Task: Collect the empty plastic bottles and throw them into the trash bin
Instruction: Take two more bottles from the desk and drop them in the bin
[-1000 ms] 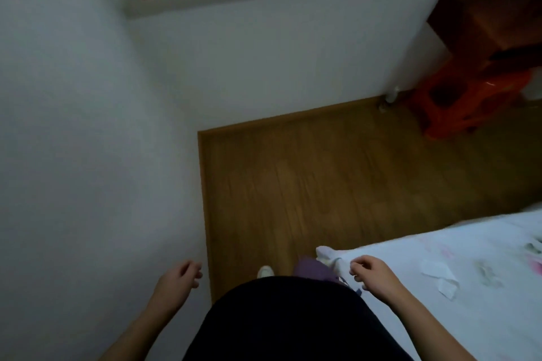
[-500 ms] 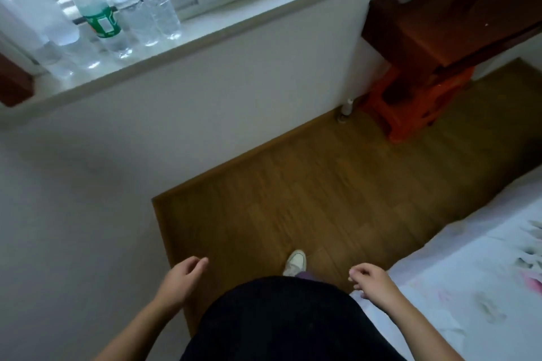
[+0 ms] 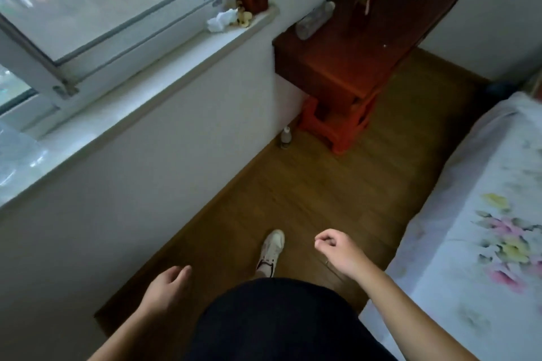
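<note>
Brown wooden flooring [image 3: 293,199] runs beneath a white windowsill [image 3: 146,102], whose left end carries blurred clear plastic bottles [image 3: 14,155]. Both the left hand [image 3: 167,287] and the right hand [image 3: 337,252] hang loosely curled, empty, well apart from them. Another clear plastic bottle [image 3: 313,18] lies along the dark red desk's [image 3: 352,52] wall-side edge.

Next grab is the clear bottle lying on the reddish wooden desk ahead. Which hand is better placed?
Probably right. The right hand is empty, held further forward and roughly in line with the clear bottle on the desk; the left hand, also empty, hangs lower beside the wall.
</note>
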The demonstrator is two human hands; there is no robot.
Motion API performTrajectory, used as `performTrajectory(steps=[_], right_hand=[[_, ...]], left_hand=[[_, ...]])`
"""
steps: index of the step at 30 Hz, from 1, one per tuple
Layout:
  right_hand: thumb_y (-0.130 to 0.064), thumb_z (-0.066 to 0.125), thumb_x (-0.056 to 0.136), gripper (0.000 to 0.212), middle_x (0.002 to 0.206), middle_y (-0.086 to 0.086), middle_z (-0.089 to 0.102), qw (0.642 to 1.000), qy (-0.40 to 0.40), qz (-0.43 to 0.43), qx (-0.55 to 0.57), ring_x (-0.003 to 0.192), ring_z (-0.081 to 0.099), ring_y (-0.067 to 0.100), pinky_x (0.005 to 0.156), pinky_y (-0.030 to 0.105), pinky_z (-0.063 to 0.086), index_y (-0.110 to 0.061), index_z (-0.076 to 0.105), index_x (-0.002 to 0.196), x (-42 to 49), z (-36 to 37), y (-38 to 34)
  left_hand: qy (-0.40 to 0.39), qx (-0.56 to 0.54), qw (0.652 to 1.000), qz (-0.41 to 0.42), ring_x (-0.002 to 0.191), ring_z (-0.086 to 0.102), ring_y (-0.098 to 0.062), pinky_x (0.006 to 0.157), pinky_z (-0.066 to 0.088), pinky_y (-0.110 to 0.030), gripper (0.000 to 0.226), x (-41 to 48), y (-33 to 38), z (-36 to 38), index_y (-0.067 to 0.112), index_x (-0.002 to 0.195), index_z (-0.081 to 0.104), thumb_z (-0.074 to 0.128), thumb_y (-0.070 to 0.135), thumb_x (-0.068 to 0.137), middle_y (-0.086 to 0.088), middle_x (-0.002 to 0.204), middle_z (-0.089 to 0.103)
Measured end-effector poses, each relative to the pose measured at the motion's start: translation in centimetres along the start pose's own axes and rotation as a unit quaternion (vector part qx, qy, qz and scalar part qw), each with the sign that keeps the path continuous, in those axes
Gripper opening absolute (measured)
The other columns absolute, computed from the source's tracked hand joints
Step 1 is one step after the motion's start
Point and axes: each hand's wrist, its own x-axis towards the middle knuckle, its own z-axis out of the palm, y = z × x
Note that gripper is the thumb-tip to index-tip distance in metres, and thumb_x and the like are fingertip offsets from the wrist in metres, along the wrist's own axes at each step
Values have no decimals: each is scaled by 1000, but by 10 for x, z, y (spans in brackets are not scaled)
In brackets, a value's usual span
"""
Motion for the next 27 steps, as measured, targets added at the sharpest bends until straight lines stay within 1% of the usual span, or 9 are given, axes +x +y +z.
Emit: performTrajectory(steps=[2,6,10,13,15,16,19,21,27], right_hand=[[-34,58,95,15,100,2,70,999,20,32,26,87,65,14,72,27,50,-25,67,103,18,-17,5],[-31,59,94,9,97,-2,71,987,68,110,92,92,67,15,85,35,56,-29,67,94,34,-50,29],[-23,59,96,9,102,4,69,959,137,182,168,99,66,21,94,39,52,-22,66,93,27,-74,61],[-16,60,96,10,96,4,70,934,196,211,210,90,67,18,81,29,52,-18,68,92,13,-85,86],[-15,58,96,13,89,0,67,923,223,229,216,81,63,11,68,21,47,-16,68,88,3,-92,101],[-16,56,96,16,85,0,65,917,233,236,222,77,61,11,66,23,44,-13,67,85,0,-94,111],[-21,55,96,27,74,12,60,900,243,258,253,67,57,18,65,31,42,-7,60,74,-1,-109,139],[-23,57,95,28,69,12,57,893,254,259,267,64,55,18,62,32,41,-10,57,70,6,-128,152],[-15,59,89,22,65,8,51,892,274,223,282,63,50,19,62,31,38,-14,53,69,41,-220,162]], left_hand=[[-14,16,1000,12,97,73,-26,82,58,-40,72,54,21,-1,8,113,68,49,71,86,-8,104,76],[-53,87,991,85,77,72,-20,79,59,-42,49,69,146,-10,14,86,71,51,57,95,-3,79,76],[-129,137,974,125,79,71,-20,71,57,-36,39,101,254,6,13,99,70,51,47,100,-3,87,75],[-174,173,954,174,82,72,-20,64,52,-28,38,115,338,31,14,114,66,51,46,100,-3,92,74],[-199,191,934,227,85,71,-21,67,52,-30,31,116,393,52,20,107,66,49,45,101,-3,94,73],[-213,200,922,253,86,71,-22,70,53,-32,28,113,419,64,23,102,66,48,44,102,-4,93,73],[-237,232,893,305,86,69,-23,77,54,-39,32,108,483,104,23,96,67,45,45,103,-5,91,72],[-242,240,882,324,85,70,-24,81,55,-44,34,107,516,129,20,94,68,45,44,103,-6,90,73],[-224,237,891,317,85,70,-24,83,55,-45,33,101,571,174,19,93,68,46,41,103,-7,91,74]])
